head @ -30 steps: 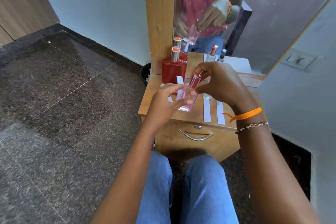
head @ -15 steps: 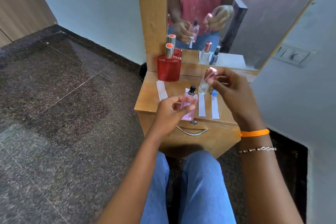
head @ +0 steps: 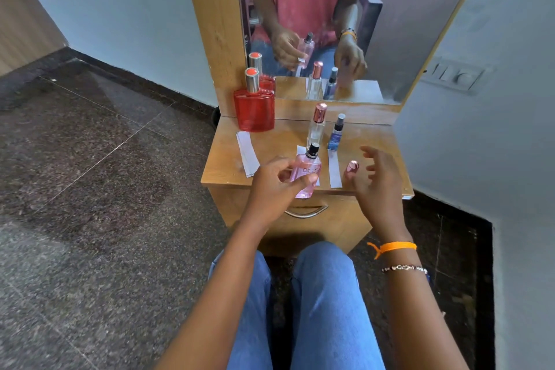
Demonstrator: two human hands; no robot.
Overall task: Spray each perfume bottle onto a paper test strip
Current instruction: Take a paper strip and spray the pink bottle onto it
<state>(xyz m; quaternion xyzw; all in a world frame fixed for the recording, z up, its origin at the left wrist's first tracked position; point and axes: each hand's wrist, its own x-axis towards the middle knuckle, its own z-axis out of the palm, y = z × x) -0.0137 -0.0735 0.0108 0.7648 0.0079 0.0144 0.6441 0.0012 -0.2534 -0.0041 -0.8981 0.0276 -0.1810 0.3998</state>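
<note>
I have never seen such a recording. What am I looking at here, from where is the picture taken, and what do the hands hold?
There is no machine here. A person wears a camera on the head, so this head view looks forward and down at their own arms and knees. They sit before a small wooden dresser with a mirror, which shows their reflection.

The left hand grips a pink perfume bottle; its black sprayer is bare. The right hand is open and holds nothing. Beside it on the dresser lies a small pink cap.

On the dresser also stand a red bottle, a tall clear bottle with a pink cap and a small blue bottle. White paper strips lie flat: one on the left, one below the blue bottle, and one partly hidden behind the pink bottle.
</note>
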